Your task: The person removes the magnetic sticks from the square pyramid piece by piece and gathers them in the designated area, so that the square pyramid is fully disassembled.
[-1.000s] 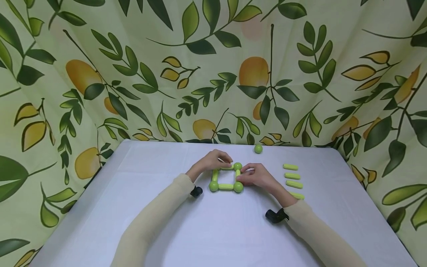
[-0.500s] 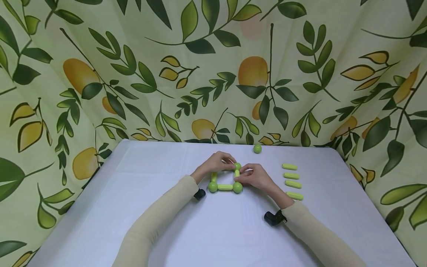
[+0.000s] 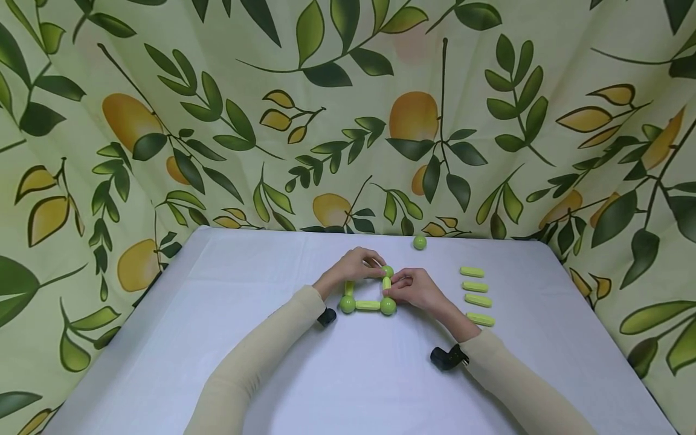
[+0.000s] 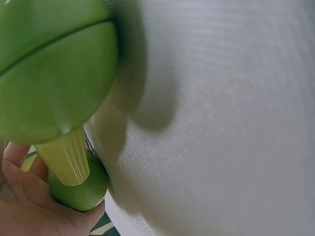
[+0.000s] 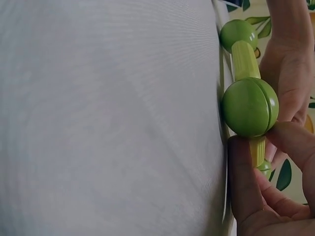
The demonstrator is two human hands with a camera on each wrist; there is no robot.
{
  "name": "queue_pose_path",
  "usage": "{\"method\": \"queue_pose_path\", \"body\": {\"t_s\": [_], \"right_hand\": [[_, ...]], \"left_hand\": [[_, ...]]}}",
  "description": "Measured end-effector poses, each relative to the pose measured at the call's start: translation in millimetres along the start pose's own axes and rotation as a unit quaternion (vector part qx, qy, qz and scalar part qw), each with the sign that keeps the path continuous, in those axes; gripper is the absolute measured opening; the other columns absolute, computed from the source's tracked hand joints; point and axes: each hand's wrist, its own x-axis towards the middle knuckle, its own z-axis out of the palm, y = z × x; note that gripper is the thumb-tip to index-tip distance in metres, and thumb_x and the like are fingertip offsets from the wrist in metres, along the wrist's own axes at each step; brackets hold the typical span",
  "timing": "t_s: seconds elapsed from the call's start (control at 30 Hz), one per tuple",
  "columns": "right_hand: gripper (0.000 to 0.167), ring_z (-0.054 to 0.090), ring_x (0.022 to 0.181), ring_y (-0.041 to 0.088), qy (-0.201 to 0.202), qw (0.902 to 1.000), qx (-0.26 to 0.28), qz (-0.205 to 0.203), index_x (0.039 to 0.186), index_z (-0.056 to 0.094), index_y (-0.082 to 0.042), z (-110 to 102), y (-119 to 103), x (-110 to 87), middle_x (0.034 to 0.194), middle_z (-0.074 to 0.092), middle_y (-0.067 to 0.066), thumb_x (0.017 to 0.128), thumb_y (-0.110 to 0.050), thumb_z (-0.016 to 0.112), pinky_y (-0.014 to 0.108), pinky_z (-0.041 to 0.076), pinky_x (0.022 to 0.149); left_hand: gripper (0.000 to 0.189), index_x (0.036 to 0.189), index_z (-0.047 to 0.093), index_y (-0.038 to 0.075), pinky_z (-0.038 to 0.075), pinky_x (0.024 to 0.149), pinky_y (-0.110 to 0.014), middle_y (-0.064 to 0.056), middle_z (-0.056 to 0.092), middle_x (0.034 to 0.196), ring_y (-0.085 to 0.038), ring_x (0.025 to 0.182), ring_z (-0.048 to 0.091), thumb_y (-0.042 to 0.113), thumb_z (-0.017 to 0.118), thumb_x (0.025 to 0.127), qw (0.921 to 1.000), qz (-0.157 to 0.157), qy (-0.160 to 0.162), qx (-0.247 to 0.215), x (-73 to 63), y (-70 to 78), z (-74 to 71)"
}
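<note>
Green balls and ribbed yellow-green rods form a square frame on the table. Its near left ball (image 3: pixel 347 304), front rod (image 3: pixel 368 306) and near right ball (image 3: pixel 388 306) show plainly. My left hand (image 3: pixel 356 264) reaches over the far side, thumb and fingers pinching the far right ball (image 3: pixel 388 271). Beneath that hand the far rod and far left corner are hidden in the head view. From the right side, my right hand (image 3: pixel 415 286) pinches the right rod (image 3: pixel 386 283); in the right wrist view its fingertips lie against the near right ball (image 5: pixel 250 107).
Several loose rods (image 3: pixel 476 286) lie in a column right of my right hand. Near the table's back edge sits a single green ball (image 3: pixel 420 242). A leaf-patterned curtain (image 3: pixel 348 151) hangs behind the white-covered table (image 3: pixel 348 374).
My left hand has slid right along the far side, from the far rod to the far right ball. My right hand stays at the right rod.
</note>
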Motion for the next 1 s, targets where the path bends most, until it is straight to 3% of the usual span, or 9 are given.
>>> {"method": "queue_pose_path", "body": {"t_s": [0.43, 1.0], "right_hand": [[0.033, 0.067, 0.073, 0.014, -0.004, 0.9999, 0.004, 0.011, 0.108, 0.064, 0.007, 0.2, 0.0, -0.1, 0.082, 0.071, 0.007, 0.083, -0.003, 0.083, 0.026, 0.056, 0.068], [0.032, 0.068, 0.084, 0.018, -0.016, 0.9991, 0.022, -0.032, 0.108, 0.067, 0.004, -7.2, 6.4, -2.8, 0.091, 0.072, 0.010, 0.083, -0.005, 0.084, 0.025, 0.056, 0.073]], "left_hand": [[0.025, 0.117, 0.075, 0.010, 0.051, 0.081, -0.028, -0.003, 0.072, 0.106, -0.018, 0.102, 0.063, 0.023, 0.075, 0.096, 1.0000, -0.009, -0.002, -0.001, -1.0, 2.1, -0.6], [0.024, 0.117, 0.075, 0.008, 0.051, 0.085, -0.026, -0.004, 0.073, 0.105, -0.017, 0.103, 0.065, 0.019, 0.075, 0.096, 0.9998, 0.016, -0.007, -0.001, -1.0, -1.3, -2.8]]}}
